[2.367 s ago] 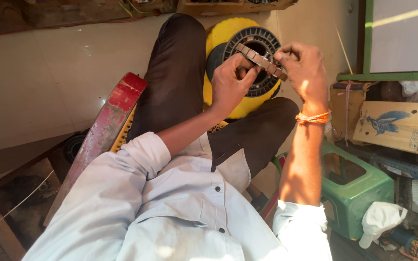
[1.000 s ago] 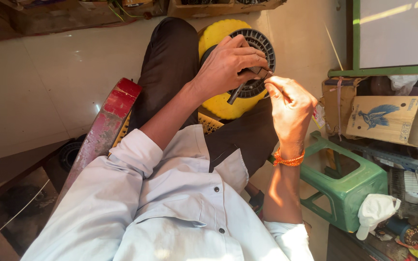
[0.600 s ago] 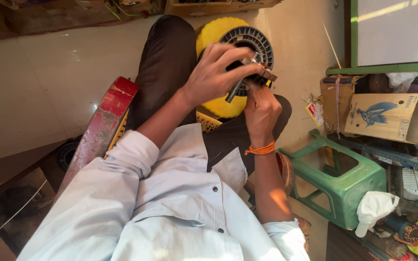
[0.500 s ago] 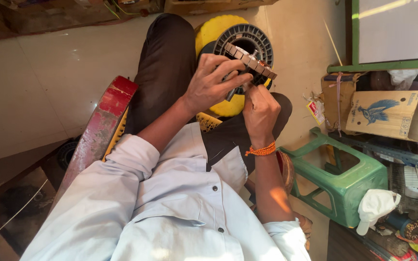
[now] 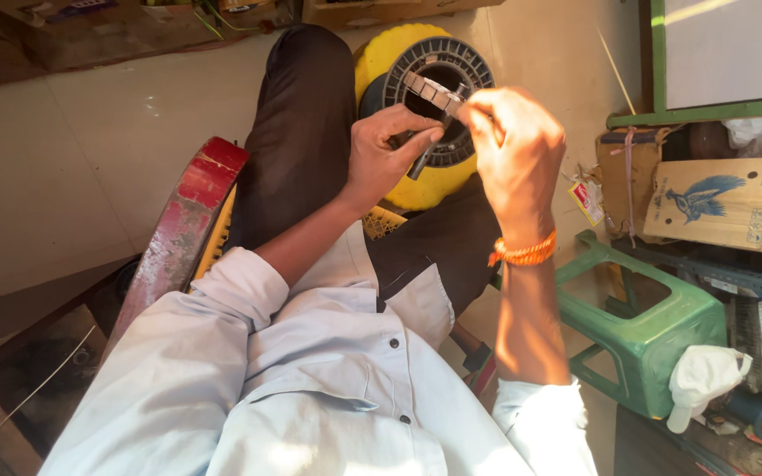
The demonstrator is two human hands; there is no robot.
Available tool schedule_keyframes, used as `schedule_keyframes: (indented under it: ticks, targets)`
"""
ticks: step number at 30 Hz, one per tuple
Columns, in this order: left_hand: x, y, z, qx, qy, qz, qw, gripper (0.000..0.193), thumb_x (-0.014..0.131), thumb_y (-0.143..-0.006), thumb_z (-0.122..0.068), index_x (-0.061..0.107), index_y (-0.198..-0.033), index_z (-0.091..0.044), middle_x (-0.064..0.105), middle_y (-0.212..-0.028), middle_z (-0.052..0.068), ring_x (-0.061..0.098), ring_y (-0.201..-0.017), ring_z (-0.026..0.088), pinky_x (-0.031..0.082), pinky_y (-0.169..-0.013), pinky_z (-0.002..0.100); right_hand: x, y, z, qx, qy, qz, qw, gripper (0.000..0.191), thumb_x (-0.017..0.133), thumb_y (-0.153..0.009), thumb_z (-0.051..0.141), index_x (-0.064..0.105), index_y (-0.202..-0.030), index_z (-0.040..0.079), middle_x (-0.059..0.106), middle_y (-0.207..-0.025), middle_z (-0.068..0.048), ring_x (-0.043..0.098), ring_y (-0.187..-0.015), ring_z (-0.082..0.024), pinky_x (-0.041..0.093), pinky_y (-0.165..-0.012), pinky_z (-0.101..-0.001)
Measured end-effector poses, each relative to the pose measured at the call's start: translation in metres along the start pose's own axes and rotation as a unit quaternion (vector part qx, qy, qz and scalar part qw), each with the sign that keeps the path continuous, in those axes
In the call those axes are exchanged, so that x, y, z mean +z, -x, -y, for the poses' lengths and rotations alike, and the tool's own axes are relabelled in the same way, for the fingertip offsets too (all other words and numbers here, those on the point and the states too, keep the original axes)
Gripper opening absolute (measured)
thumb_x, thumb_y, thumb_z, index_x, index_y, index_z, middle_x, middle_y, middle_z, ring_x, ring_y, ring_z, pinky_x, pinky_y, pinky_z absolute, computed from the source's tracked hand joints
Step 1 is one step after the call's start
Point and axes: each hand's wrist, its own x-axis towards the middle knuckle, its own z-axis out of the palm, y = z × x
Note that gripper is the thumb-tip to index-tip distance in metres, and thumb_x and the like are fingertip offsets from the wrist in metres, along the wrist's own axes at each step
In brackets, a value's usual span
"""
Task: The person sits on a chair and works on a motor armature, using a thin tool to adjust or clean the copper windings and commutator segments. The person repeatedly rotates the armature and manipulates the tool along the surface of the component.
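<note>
Notched metal strip (image 5: pixel 425 88), grey and flat, sits pinched between both hands just above the person's knees. The right hand (image 5: pixel 518 145) closes its fingertips on the strip's near end, knuckles up toward the camera, with an orange thread band (image 5: pixel 522 256) around its wrist. The left hand (image 5: pixel 385 150) curls beside it, thumb and forefinger pressed together on a thin dark tool (image 5: pixel 421 163) that slants down from the strip; whether that tool touches the strip cannot be told.

Directly behind the hands lies a black ribbed ring (image 5: pixel 438 97) set on a yellow round body (image 5: pixel 416 176), the strip crossing the ring's opening. The ring's hollow looks dark, and its contents cannot be made out. Under the hands run the person's dark trouser legs (image 5: pixel 306 132), and nearer the camera a pale shirt (image 5: pixel 310 370) with rolled sleeves.

Left of the left hand, a worn red plank (image 5: pixel 178 238) leans along the leg above the pale floor (image 5: pixel 72 159). Right of the right hand and lower, a green plastic stool (image 5: pixel 654 326) stands with its open top showing only its own frame. A white cloth (image 5: pixel 703 379) hangs at its corner. Beyond it, a cardboard box (image 5: pixel 716 203) with a blue bird print lies on its side, closed, its contents hidden.
</note>
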Motion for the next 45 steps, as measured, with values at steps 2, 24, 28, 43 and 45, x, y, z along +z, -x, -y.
schedule_keyframes:
  ticks: [2,24,28,43,45]
  targets:
    - [0.002,0.000,-0.003,-0.027,-0.001,-0.025,0.999,0.009,0.079,-0.091,-0.009,0.078,-0.097,-0.002,0.073,-0.082,0.007,0.068,-0.073,0.015,0.051,-0.065,0.029,0.005,-0.012,-0.009,0.019,-0.023,0.007,1.000,0.007,0.077,-0.094,-0.002,0.073,-0.098,0.002,0.062,-0.081,-0.007,0.055,-0.064,-0.016,0.043,-0.060,-0.0324]
    - [-0.012,-0.045,-0.031,0.287,-0.243,0.107,0.921,0.053,0.086,-0.087,-0.024,0.068,-0.135,-0.008,0.067,-0.116,-0.002,0.057,-0.110,0.021,0.041,-0.096,0.038,0.015,-0.008,-0.104,0.246,-0.102,0.012,0.964,0.015,0.079,-0.092,0.011,0.077,-0.097,-0.002,0.051,-0.066,0.006,0.044,-0.062,-0.002,0.036,-0.056,-0.0230]
    - [-0.014,-0.055,-0.030,0.266,-0.244,0.131,0.923,0.040,0.086,-0.089,-0.019,0.072,-0.126,-0.015,0.071,-0.118,-0.009,0.056,-0.101,0.017,0.043,-0.091,0.035,-0.019,-0.001,-0.083,0.280,-0.205,0.009,0.938,0.013,0.076,-0.094,0.009,0.078,-0.101,-0.003,0.057,-0.074,0.007,0.044,-0.065,-0.002,0.033,-0.056,-0.0227]
    - [-0.015,-0.059,-0.027,0.240,-0.248,0.155,0.926,0.039,0.088,-0.082,-0.020,0.076,-0.119,-0.017,0.073,-0.108,-0.008,0.055,-0.097,0.019,0.043,-0.088,0.036,-0.007,0.036,-0.008,0.190,-0.174,0.040,0.965,0.008,0.072,-0.098,0.001,0.074,-0.104,-0.003,0.073,-0.087,0.001,0.062,-0.080,-0.001,0.051,-0.071,-0.0204]
    - [-0.014,-0.060,-0.025,0.226,-0.239,0.164,0.930,0.037,0.088,-0.084,-0.019,0.077,-0.119,-0.017,0.074,-0.106,-0.008,0.054,-0.095,0.019,0.043,-0.086,0.035,0.003,0.044,-0.006,0.183,-0.126,0.041,0.974,0.007,0.071,-0.097,-0.001,0.074,-0.103,-0.003,0.069,-0.081,-0.005,0.059,-0.071,-0.007,0.049,-0.065,-0.0255]
